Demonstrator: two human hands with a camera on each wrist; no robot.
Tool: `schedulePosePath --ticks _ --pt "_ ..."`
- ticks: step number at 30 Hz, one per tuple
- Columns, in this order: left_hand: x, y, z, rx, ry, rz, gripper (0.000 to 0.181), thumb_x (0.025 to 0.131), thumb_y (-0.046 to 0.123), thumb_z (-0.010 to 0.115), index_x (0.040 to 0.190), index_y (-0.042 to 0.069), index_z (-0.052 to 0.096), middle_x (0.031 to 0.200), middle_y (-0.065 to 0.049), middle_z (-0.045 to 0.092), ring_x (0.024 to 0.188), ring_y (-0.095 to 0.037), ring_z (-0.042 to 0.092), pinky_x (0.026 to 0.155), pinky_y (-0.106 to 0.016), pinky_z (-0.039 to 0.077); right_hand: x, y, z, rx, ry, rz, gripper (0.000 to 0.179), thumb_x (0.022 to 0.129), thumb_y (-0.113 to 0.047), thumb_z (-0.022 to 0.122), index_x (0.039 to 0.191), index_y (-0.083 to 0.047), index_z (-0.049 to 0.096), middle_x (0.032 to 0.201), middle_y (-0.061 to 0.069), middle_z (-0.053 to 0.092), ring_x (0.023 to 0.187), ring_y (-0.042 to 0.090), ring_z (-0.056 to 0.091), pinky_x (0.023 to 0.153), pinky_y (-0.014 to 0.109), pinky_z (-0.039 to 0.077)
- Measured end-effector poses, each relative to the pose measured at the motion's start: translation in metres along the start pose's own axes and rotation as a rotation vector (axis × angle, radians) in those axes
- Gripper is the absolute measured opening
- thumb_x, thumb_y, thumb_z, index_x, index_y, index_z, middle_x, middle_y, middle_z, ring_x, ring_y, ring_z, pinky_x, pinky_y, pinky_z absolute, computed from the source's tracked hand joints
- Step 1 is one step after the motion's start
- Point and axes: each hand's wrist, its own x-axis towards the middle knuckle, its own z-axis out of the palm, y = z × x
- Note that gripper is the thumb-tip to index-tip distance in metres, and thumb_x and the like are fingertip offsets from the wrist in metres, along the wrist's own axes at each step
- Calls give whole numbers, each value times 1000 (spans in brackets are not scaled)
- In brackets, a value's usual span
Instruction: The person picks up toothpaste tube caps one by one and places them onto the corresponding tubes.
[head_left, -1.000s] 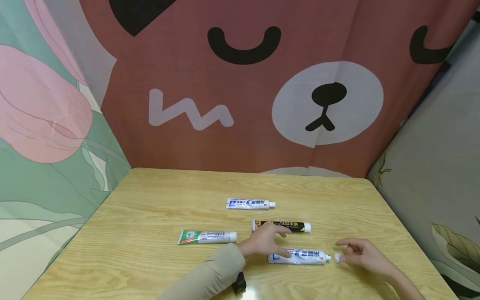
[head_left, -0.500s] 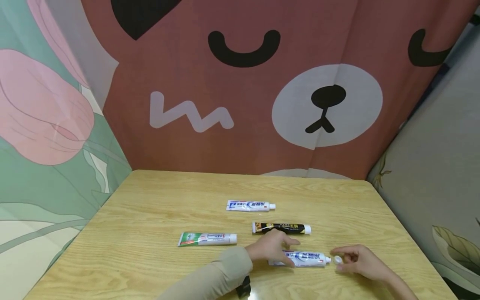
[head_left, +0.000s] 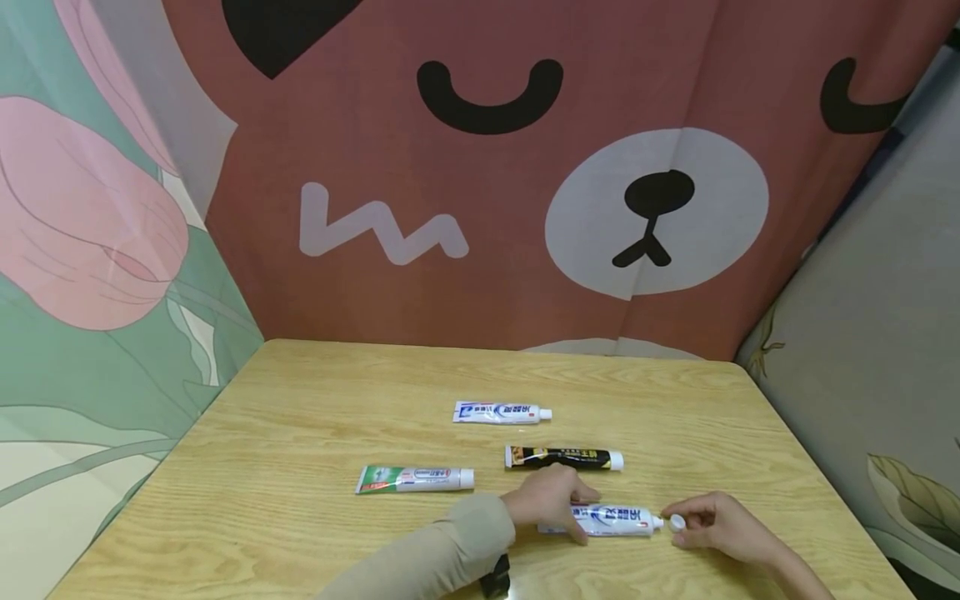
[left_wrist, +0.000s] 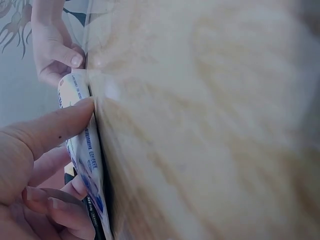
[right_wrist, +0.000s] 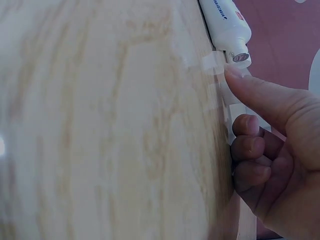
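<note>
A white-and-blue toothpaste tube (head_left: 618, 521) lies flat at the front right, its bare nozzle (head_left: 657, 523) facing right. My left hand (head_left: 551, 500) grips the tube's tail half, thumb along the near side and fingers along the far side. In the left wrist view the left thumb (left_wrist: 75, 117) lies against the tube's printed face. Just off the nozzle, my right hand (head_left: 716, 525) pinches a small white cap (head_left: 677, 523) between thumb and forefinger. The right wrist view shows the right thumb (right_wrist: 255, 92) tip close by the nozzle end, other fingers curled in.
Behind the held tube lies a black toothpaste tube (head_left: 566, 457) with a white cap. A green-and-white tube (head_left: 415, 479) lies to the left, and another white-and-blue tube (head_left: 501, 412) farther back. A patterned curtain (head_left: 495, 250) hangs behind the wooden table (head_left: 337, 400).
My left hand has shifted right and closed its grip on the tube. My right forefinger and thumb have drawn together around the cap, which stays near the nozzle.
</note>
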Motion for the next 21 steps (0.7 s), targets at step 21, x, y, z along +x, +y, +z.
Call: schedulePosePath --ticks 21 --pt "7 7 -4 29 -29 -64 28 56 26 87 76 17 69 66 14 53 62 -2 45 55 -16 37 0 -6 -1 57 -35 97 26 84 -6 62 105 10 63 74 -4 60 58 0 40 46 27 33"
